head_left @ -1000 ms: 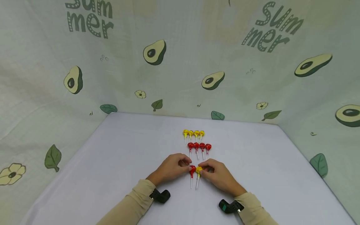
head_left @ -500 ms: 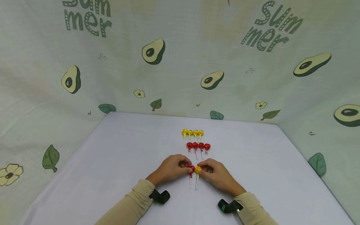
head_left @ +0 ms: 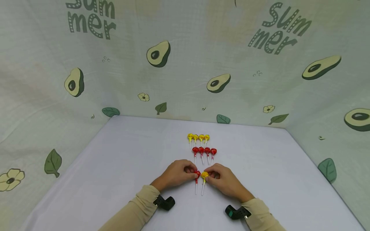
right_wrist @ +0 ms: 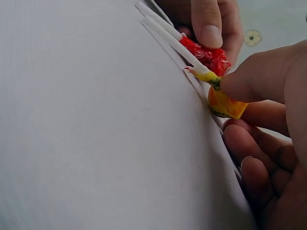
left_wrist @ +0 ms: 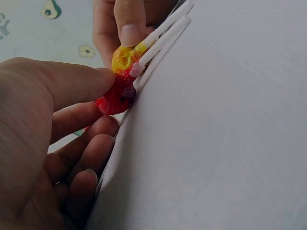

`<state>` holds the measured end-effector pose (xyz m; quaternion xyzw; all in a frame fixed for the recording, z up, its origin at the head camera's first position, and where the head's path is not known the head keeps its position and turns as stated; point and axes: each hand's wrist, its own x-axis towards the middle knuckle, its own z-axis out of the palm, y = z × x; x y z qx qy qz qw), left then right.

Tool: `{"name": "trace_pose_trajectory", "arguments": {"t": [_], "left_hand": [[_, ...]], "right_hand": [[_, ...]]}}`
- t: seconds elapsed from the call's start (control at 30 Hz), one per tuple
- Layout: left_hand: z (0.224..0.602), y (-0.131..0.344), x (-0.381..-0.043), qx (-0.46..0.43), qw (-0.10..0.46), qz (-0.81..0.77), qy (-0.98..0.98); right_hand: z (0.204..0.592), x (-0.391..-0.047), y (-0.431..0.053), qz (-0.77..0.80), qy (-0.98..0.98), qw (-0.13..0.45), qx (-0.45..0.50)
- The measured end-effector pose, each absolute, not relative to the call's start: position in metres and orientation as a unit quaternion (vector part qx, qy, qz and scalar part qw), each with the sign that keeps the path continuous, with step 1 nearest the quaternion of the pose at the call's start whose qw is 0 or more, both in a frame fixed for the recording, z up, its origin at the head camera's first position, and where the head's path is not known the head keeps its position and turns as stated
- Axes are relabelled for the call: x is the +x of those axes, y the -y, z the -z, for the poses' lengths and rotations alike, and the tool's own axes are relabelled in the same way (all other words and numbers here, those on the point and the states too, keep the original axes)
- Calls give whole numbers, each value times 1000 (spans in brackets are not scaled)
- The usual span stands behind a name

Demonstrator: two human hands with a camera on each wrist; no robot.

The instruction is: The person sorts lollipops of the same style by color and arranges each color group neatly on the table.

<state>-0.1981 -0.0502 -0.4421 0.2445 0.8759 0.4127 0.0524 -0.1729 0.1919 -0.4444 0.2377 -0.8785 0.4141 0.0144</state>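
Near the front middle of the table, my left hand (head_left: 178,173) pinches the head of a red lollipop (left_wrist: 115,98) between thumb and forefinger. Close beside it, my right hand (head_left: 225,180) pinches a yellow lollipop (right_wrist: 225,103) by its wrapped head. Both white sticks point toward me, and the lollipops lie nearly parallel with a small gap in the head view. Just beyond the hands is a row of several red lollipops (head_left: 201,150). Farther back lies a row of several yellow lollipops (head_left: 201,137), sticks also toward me.
The white tabletop (head_left: 138,144) extends to both sides of the hands. A cloth backdrop (head_left: 185,38) printed with avocados and leaves rises behind the table and along its sides. A black wrist camera (head_left: 164,202) sits on the left wrist, another black camera (head_left: 237,212) on the right.
The gap between the red and yellow lollipops has widened slightly, the yellow one shifting a little right. Both hands keep their pinch, and the two rows stay as they were.
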Motion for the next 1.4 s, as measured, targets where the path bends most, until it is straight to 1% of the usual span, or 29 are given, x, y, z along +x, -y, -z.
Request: {"name": "trace_pose_trajectory", "arguments": {"t": [0.2, 0.37, 0.8, 1.2, 1.4], "left_hand": [[439, 50, -196, 244, 58, -416, -874], [439, 50, -196, 244, 59, -418, -873], [443, 51, -200, 248, 54, -419, -872], [445, 52, -202, 251, 56, -405, -878], [445, 51, -202, 254, 55, -405, -876]], "right_hand": [[446, -174, -192, -418, 891, -5, 178], [442, -173, -191, -442, 884, -7, 152], [443, -176, -194, -530, 839, -13, 127], [437, -177, -197, -568, 818, 4, 89], [440, -180, -203, -606, 792, -6, 81]]}}
